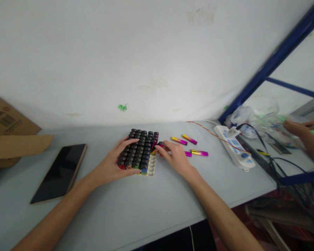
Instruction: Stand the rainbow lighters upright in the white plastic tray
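Observation:
A pale tray (151,166) on the table carries several rows of upright black-topped tubes (138,148); some pockets at its right front hold nothing. My left hand (117,158) is wrapped round the tray's left side, fingers on the tube tops and thumb at the front edge. At the right side of the tray, my right hand (174,155) pinches a tilted black-topped tube (161,143) between thumb and fingers. Several yellow-and-magenta tubes (199,152) lie loose on the table to the right of that hand, one partly hidden behind it.
A dark tablet-like slab (60,172) and an open cardboard box (15,139) are on the left. A white power strip (234,146) with cables lies at right, beside a blue metal frame (267,71). Beyond it are plastic bags (261,118) and another person's hand (300,129).

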Action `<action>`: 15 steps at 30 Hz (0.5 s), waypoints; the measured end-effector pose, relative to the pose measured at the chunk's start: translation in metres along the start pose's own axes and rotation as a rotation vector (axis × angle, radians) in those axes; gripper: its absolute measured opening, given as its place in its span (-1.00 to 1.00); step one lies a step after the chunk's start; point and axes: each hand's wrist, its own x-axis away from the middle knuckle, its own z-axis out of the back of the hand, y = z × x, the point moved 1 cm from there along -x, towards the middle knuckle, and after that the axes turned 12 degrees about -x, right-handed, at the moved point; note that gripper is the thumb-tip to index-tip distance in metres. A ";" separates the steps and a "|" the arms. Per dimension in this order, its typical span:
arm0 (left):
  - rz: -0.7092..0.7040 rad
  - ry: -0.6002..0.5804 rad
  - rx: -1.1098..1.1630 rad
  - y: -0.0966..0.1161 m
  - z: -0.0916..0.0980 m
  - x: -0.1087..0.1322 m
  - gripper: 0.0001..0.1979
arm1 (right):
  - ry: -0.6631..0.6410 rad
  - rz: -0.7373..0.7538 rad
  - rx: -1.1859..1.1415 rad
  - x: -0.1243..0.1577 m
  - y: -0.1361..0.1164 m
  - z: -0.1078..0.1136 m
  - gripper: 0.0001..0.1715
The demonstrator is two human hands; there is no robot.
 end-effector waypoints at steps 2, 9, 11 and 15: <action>0.001 0.005 -0.006 0.001 0.000 0.000 -0.06 | -0.021 0.005 0.083 0.000 0.001 -0.003 -0.60; -0.020 0.002 -0.001 -0.002 -0.001 0.000 -0.06 | -0.122 0.025 0.309 -0.002 -0.012 -0.008 -0.73; -0.017 0.004 0.000 -0.004 -0.002 0.000 -0.06 | -0.170 -0.002 0.328 -0.003 -0.016 -0.005 -0.72; -0.007 0.010 0.002 -0.005 -0.002 0.000 -0.07 | -0.230 -0.085 0.386 -0.004 -0.018 -0.003 -0.65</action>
